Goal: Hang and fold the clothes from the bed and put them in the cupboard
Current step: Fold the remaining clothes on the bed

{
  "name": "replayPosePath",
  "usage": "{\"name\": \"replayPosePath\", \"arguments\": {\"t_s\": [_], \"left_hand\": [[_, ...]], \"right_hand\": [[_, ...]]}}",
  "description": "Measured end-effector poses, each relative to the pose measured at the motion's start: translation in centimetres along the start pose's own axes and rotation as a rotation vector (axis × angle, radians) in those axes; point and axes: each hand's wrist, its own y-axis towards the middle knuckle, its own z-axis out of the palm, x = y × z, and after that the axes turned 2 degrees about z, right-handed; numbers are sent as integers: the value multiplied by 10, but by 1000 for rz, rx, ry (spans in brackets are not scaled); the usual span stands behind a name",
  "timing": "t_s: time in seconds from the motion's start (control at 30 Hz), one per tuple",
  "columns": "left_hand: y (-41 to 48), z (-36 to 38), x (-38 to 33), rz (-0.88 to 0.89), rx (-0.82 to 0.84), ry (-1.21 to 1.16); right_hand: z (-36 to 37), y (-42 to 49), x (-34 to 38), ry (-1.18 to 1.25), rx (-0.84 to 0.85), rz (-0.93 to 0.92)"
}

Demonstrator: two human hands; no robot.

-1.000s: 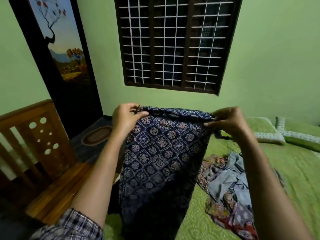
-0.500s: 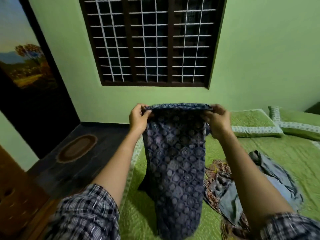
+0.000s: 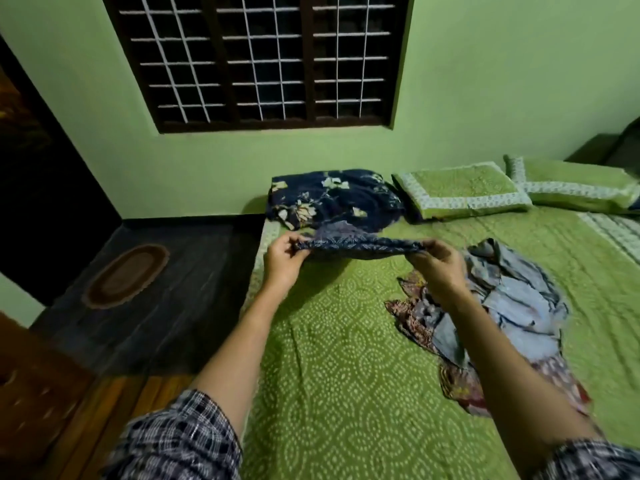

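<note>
The left hand and right hand, fingers curled, pinched the corners of the navy patterned cloth, which had swung from hanging upright to nearly flat above the bed's far left, likely for folding.

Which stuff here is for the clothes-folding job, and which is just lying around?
For the job: blue patterned cloth, pinched by the left hand and right hand; loose heap of clothes on the bed.
Just lying about: green pillows; oval rug; dark floral bundle, maybe bedding.
</note>
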Motion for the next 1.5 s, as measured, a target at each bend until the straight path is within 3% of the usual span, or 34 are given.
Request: {"name": "replayPosePath", "arguments": {"t_s": [0.17,0.37,0.9,1.03,1.1,1.17,1.23,1.33,1.5], "left_hand": [[-86,-4,89,-229,93,66],[-206,-20,190,-438,232,204],[-402,-44,309,-653,344,242],[-433,-45,324,-839,409,287],[-433,-46,328,-934,333,357],[-423,-45,328,-992,184,291],[-410,-44,322,-1070,96,93],[-387,-36,309,-1141,195,-69],[-344,-25,315,-1143,228,-80]], "right_hand": [[-22,-66,-115,-277,44,171],[-48,-177,-216,-440,110,387],[-93,-334,-343,-702,224,695],[-100,-354,-366,-828,336,890],[-91,-350,-366,-905,325,891],[-77,-342,-362,-826,164,899],[-60,-331,-357,-567,62,951],[-36,-315,-349,-228,120,1048],[3,-275,-344,-60,120,1091]]}}
